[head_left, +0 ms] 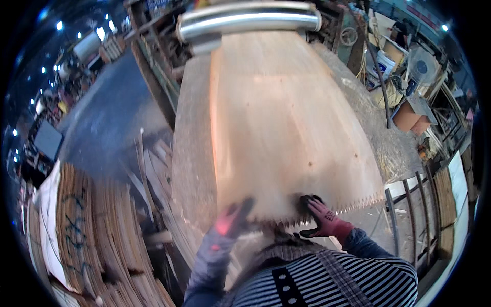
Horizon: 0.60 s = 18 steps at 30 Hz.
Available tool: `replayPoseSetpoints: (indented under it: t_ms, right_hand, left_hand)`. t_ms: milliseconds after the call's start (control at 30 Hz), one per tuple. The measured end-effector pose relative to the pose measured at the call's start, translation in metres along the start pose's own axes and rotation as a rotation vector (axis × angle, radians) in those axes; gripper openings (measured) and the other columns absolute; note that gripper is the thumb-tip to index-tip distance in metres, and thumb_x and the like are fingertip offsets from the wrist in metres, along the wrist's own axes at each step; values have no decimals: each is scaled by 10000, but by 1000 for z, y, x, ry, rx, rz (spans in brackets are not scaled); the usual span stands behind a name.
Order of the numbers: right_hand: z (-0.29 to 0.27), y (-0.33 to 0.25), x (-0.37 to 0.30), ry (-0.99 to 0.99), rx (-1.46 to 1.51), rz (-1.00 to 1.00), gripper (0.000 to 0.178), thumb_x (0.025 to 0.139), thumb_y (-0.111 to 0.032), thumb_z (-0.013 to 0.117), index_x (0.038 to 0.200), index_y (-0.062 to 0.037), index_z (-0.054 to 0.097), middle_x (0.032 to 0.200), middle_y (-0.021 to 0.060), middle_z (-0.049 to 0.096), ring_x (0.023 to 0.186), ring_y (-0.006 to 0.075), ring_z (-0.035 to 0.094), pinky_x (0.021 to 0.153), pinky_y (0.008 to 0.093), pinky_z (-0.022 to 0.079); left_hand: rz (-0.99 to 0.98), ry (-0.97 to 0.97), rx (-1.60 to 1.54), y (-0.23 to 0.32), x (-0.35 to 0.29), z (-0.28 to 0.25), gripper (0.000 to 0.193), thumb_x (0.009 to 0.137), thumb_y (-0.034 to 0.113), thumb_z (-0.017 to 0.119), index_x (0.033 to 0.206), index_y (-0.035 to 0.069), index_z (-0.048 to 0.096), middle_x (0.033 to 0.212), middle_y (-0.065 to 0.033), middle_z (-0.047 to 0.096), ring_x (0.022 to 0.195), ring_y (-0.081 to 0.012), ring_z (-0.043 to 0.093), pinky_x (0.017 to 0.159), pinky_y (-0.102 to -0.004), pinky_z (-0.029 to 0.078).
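A wide sheet of pale wood veneer (286, 117) lies in front of me, its near edge jagged like saw teeth. My right hand (327, 220), in a pink glove with black fingers, rests on that near edge toward the right. Its fingers stretch forward over the veneer and its thumb stands apart, so it is open. Farther left, my left hand (234, 220) in a similar glove is at the near edge too. Motion smears its fingers, and I cannot tell whether they press on the sheet or grip it.
Beyond the sheet's far end lies a shiny metal roller (250, 23). A veneer stack (107, 225) stands at lower left. Upright metal bars (411, 210) rise at right, near a cardboard box (411, 115) and a white bucket (383, 64). A wooden post (153, 82) leans left of the roller.
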State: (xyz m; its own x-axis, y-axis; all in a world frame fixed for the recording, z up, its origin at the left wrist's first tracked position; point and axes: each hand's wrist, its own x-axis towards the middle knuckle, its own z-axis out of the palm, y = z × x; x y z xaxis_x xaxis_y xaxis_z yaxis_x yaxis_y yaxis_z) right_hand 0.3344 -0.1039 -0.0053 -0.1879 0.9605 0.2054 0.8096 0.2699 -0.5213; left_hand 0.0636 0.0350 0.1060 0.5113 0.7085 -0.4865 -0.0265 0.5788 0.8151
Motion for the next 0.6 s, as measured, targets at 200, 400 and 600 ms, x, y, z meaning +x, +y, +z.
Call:
replayPoseSetpoints:
  t_ms: [200,400,600]
  right_hand:
    - [-5,-17,-101,346,-320,332,469,604,-172,623,1019,8,497,1032,199,485,996,393,433,876,454,344]
    - [12,-44,-105,320,-266,22,579,639,-370,562,1062,13,465,1083,226,447,1010,418,414,871,501,326]
    - [24,-46,-15,39,-190,10,609,564,-339,672,1097,-102,497,1148,184,421,1065,405,373,892,505,308]
  left_hand:
    - [245,-521,264,-54,-39,35,245,854,130,461,1055,-5,505,948,-76,567,836,-107,510,688,-220,413]
    - [515,-399,436,-45,-81,-14,267,807,32,472,1070,-15,462,1023,-129,558,792,-158,564,678,-235,437]
    - [1146,286,897,-57,-57,-58,257,742,57,517,996,21,535,975,-99,565,892,-274,536,760,-328,417]
